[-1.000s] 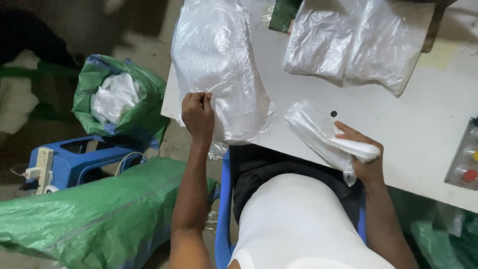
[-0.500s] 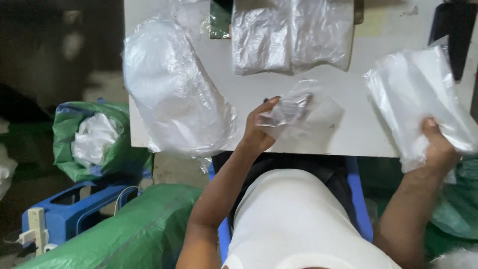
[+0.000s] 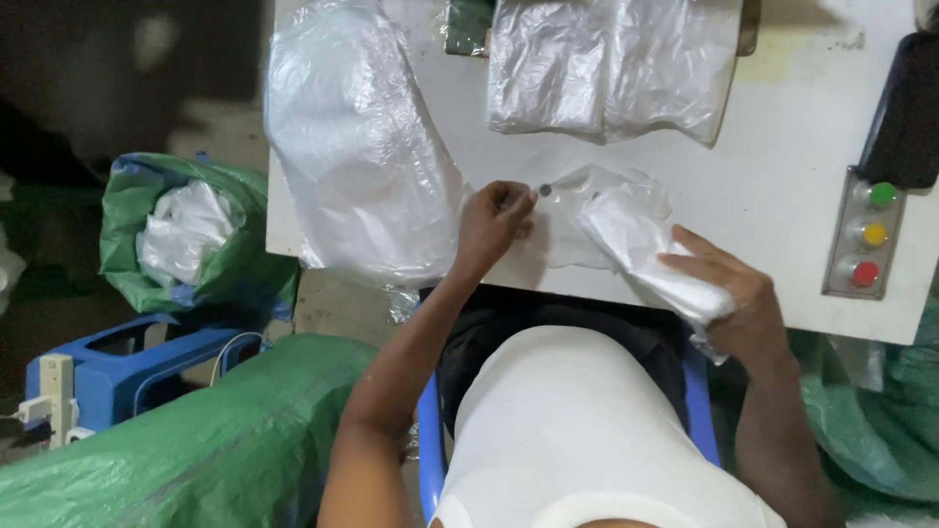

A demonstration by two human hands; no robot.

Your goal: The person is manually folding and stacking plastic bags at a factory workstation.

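My left hand [image 3: 494, 223] pinches the edge of a thin clear plastic bag [image 3: 572, 220] lying flat on the white table [image 3: 773, 186], close to a small dark hole in the tabletop. My right hand [image 3: 732, 298] grips a folded bundle of white plastic bags [image 3: 646, 249] at the table's front edge, its upper end lying on the flat bag. A large heap of clear bags [image 3: 357, 147] lies at the table's left side. Another stack of clear bags [image 3: 611, 64] rests at the far edge.
A metal panel with green, yellow and red buttons [image 3: 866, 235] sits at the table's right, below a black box [image 3: 910, 108]. On the floor left are a green sack holding white plastic [image 3: 191, 235], a blue stool [image 3: 127, 367] and a long green sack [image 3: 205, 440].
My right hand has come in from the far right, bringing the bag bundle onto the table in front of me. My left hand has slid a little along the flat bag.
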